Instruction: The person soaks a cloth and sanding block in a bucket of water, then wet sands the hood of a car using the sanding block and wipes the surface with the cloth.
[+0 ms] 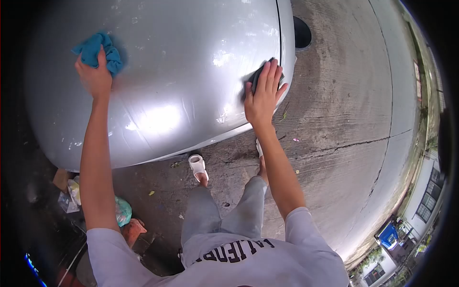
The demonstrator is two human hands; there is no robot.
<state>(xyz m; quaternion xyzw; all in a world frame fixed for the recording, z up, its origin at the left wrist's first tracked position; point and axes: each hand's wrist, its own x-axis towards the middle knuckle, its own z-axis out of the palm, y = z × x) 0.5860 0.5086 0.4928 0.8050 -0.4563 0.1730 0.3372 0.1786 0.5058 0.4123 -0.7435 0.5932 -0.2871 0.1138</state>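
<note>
A silver car panel (177, 62) fills the upper left, with bright reflections and light marks on it. My left hand (97, 76) grips a bunched blue cloth (114, 57) against the panel at the upper left. Near the panel's right edge, my right hand (264, 95) presses a dark cloth or pad (257, 76) flat to the surface, its fingers stretched over it. Most of that dark item is hidden beneath the palm and fingers.
Concrete ground (334, 110) with a long crack runs along the right. A black round object (301, 33) is beside the car's edge. Plastic bags (122, 211) and other litter lie at the lower left. A blue vehicle (388, 236) stands far off at the lower right.
</note>
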